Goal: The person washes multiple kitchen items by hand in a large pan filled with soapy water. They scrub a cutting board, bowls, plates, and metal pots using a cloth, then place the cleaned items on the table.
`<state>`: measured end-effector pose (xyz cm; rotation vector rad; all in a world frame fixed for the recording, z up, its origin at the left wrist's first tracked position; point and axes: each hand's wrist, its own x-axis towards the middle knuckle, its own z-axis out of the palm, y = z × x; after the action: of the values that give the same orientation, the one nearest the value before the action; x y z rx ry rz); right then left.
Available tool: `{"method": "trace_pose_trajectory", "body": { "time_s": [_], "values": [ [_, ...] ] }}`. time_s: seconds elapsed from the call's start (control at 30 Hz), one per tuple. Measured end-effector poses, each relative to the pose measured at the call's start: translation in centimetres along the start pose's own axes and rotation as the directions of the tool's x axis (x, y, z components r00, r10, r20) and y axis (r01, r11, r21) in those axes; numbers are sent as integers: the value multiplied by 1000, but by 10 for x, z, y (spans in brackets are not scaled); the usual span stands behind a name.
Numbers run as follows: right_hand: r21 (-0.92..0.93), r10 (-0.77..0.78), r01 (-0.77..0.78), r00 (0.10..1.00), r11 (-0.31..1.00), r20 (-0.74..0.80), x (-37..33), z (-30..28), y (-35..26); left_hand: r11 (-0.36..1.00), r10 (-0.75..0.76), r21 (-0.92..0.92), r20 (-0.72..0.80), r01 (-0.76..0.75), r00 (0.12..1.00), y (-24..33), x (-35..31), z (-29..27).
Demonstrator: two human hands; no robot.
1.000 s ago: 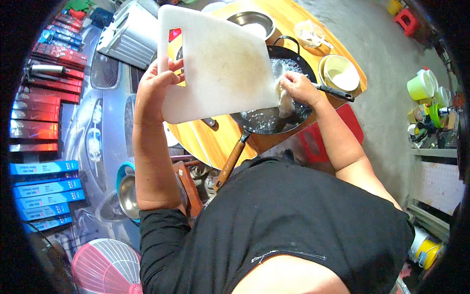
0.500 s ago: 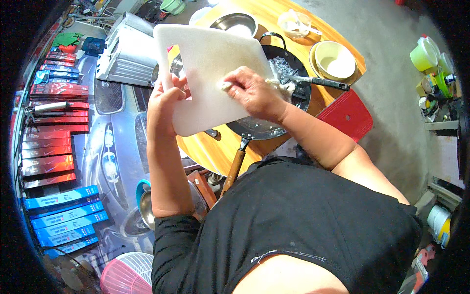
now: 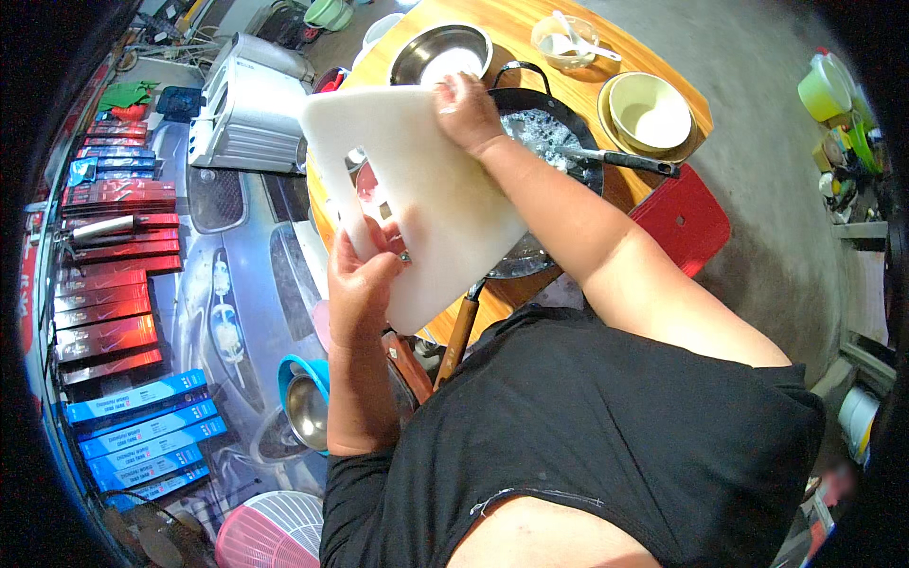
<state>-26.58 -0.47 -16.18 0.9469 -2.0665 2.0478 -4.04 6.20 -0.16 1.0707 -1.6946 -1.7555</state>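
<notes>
A white plastic cutting board (image 3: 445,204) is held up, tilted, over the near left part of the table. My left hand (image 3: 367,279) grips it through its handle slot, thumb on the face toward me. At the board's far right corner, my right hand (image 3: 466,112) has its fingers curled against the edge; whether anything else is in them is hidden. Behind the board sits a black wok (image 3: 589,194), partly covered, with whitish wet food (image 3: 544,133) in it. A utensil with a black handle (image 3: 630,163) rests across the wok's right rim.
On the wooden table (image 3: 516,28) stand a steel pan (image 3: 407,57), a clear bowl with white spoons (image 3: 566,47) and stacked pale bowls (image 3: 651,112). A red board (image 3: 686,222) lies right of the wok. Boxed goods (image 3: 133,331) line the left; a pink-and-white basket (image 3: 270,530) is below.
My right hand has slid from the middle of the board to its far edge. The board has tilted and come nearer, with my left hand lower and further right.
</notes>
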Motion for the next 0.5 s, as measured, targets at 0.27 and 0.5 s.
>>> {"method": "trace_pose_trajectory", "body": {
  "time_s": [0.27,0.5],
  "values": [
    [-606,479,-77,695,791,537,-51,-56,108,996,50,-73,18,-49,999,-15,-14,-37],
    [-343,454,-297,588,891,669,-35,-91,123,409,514,690,366,-597,776,13,-47,-79]
  ]
}}
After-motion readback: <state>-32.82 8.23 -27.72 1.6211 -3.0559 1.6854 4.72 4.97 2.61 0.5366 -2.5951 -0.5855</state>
